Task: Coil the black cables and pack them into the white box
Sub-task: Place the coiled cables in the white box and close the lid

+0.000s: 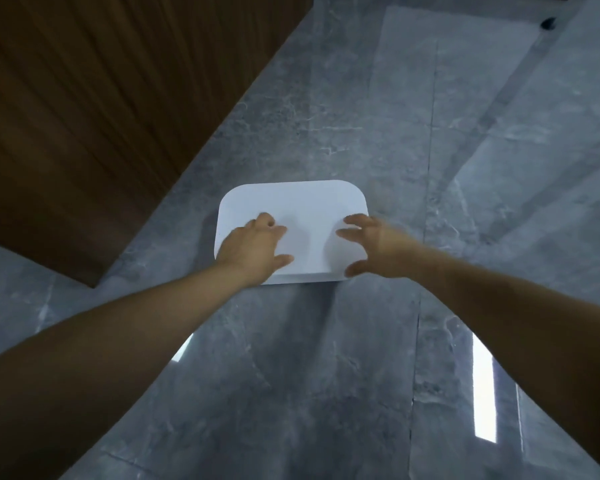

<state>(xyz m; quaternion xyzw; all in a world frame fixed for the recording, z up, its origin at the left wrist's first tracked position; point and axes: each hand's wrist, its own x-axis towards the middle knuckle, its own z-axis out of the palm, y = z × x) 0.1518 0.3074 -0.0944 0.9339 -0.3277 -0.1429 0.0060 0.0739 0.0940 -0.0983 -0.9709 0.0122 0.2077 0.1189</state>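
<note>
On the grey marble floor (326, 375) the white box (298, 202) is seen with its lid on — no black cables are seen. It is touched by the left hand (253, 249), fingers relaxed; the right hand (368, 245) is spread wide above it. Packing looks done — or the lid must be lifted next.

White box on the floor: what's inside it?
Nothing inside shows: the white box presents only a plain closed top. The left hand rests on it; the right hand reaches over its right edge. No cables are visible.
</note>
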